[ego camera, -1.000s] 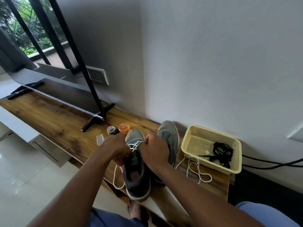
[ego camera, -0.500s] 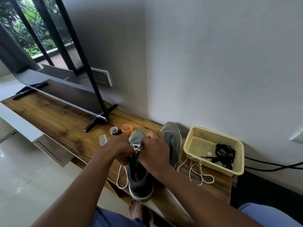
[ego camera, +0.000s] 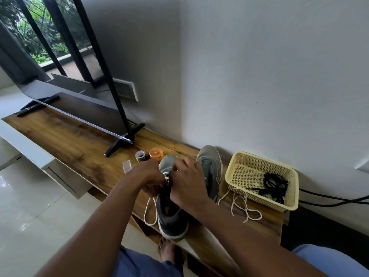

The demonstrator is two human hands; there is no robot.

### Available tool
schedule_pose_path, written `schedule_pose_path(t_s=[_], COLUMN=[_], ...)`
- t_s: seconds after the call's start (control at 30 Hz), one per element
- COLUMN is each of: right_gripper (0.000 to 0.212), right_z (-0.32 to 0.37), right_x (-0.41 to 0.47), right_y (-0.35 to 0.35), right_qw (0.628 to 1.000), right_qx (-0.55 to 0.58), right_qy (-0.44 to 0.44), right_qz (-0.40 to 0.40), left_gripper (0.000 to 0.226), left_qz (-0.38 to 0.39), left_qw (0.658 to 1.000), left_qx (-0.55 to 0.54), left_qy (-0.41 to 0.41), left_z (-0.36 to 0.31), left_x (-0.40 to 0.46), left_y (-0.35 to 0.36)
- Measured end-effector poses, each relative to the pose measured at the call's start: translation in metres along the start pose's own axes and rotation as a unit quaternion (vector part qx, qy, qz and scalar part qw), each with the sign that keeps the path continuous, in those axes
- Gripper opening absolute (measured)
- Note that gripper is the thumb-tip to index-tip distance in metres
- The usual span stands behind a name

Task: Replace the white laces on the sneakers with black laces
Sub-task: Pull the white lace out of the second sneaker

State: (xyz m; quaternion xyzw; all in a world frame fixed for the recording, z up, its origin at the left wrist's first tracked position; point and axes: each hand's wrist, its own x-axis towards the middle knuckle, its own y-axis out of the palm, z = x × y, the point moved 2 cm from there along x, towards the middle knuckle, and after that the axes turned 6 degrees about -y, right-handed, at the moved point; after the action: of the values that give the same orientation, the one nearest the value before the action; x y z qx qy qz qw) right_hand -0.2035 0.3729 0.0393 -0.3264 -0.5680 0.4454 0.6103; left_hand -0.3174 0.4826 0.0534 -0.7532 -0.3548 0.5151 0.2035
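Note:
Two grey sneakers stand side by side on the wooden table (ego camera: 69,140). Over the lacing of the near sneaker (ego camera: 171,216) both my hands work. My left hand (ego camera: 147,174) and my right hand (ego camera: 187,184) have curled fingers pinching its white lace (ego camera: 166,175), whose loose loop (ego camera: 149,212) hangs off the shoe's left side. The far sneaker (ego camera: 211,166) has no lace in it. A loose white lace (ego camera: 243,206) lies on the table to its right. Black laces (ego camera: 274,185) lie bundled in a cream basket (ego camera: 239,158).
A TV (ego camera: 79,108) on black feet stands at the back left. An orange-lidded jar (ego camera: 156,153), a tape roll (ego camera: 140,155) and a small clear box (ego camera: 127,166) sit just behind my left hand. Black cables (ego camera: 329,198) run along the wall at right. My bare foot (ego camera: 166,250) is below the table edge.
Both hands stay on the near sneaker's lacing and have shifted slightly towards its toe. The hanging white loop on the left has grown a little longer.

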Motion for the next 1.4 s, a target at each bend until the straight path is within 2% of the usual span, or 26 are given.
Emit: schedule_pose_path(t_s=[0.1, 0.17, 0.23, 0.3, 0.37, 0.43, 0.5, 0.57, 0.63, 0.7, 0.87, 1.0, 1.2, 1.4], right_gripper=[0.003, 0.010, 0.017, 0.025, 0.021, 0.019, 0.014, 0.007, 0.011, 0.015, 0.026, 0.015, 0.014, 0.011], right_z=[-0.014, -0.027, -0.031, -0.023, -0.008, 0.002, 0.002, -0.004, -0.008, -0.009, -0.004, -0.001, -0.001, -0.002], right_x=[0.007, 0.010, 0.010, 0.008, 0.005, -0.001, -0.003, 0.000, 0.002, 0.001, -0.001, -0.004, -0.002, -0.001], right_y=[-0.013, -0.017, -0.018, -0.017, -0.010, 0.002, 0.005, 0.000, -0.005, -0.006, -0.006, -0.001, 0.000, -0.001], right_qw=[0.982, 0.962, 0.970, 0.986, 0.997, 0.997, 0.997, 0.998, 0.992, 0.987, 0.993, 0.997, 0.995, 0.995], right_qx=[0.064, 0.095, 0.081, 0.088, 0.061, 0.005, -0.011, 0.001, 0.025, 0.041, 0.052, -0.009, -0.037, -0.024], right_qy=[0.162, 0.237, 0.216, 0.137, 0.045, -0.009, -0.004, 0.050, 0.118, 0.154, 0.102, 0.030, 0.021, 0.026], right_qz=[-0.078, -0.096, -0.070, -0.024, 0.031, 0.078, 0.072, 0.026, -0.026, -0.031, 0.038, 0.073, 0.095, 0.094], left_gripper=[0.009, 0.011, 0.013, 0.013, 0.011, 0.010, 0.011, 0.012, 0.012, 0.014, 0.019, 0.025, 0.013, 0.012], left_qz=[0.004, 0.008, 0.012, 0.016, 0.022, 0.023, 0.020, 0.018, 0.015, 0.008, 0.008, 0.000, -0.013, -0.036], left_qw=[1.000, 1.000, 1.000, 1.000, 1.000, 1.000, 1.000, 0.999, 0.999, 0.999, 1.000, 1.000, 0.998, 0.995], left_qx=[-0.008, -0.011, -0.008, -0.007, -0.012, -0.014, -0.017, -0.025, -0.034, -0.033, 0.000, 0.019, 0.052, 0.082], left_qy=[-0.004, -0.011, -0.013, -0.012, -0.009, -0.007, -0.006, -0.006, -0.007, -0.004, -0.001, 0.006, 0.025, 0.033], left_z=[0.001, 0.001, 0.001, 0.001, 0.001, 0.000, 0.000, 0.000, -0.001, -0.004, -0.003, -0.004, -0.013, -0.016], left_x=[0.003, 0.003, 0.004, 0.004, 0.003, 0.002, 0.000, -0.002, -0.003, -0.003, -0.007, -0.010, -0.016, -0.019], left_y=[0.000, 0.000, 0.000, -0.001, -0.001, -0.001, -0.001, -0.001, -0.002, -0.001, 0.000, 0.003, 0.006, 0.007])
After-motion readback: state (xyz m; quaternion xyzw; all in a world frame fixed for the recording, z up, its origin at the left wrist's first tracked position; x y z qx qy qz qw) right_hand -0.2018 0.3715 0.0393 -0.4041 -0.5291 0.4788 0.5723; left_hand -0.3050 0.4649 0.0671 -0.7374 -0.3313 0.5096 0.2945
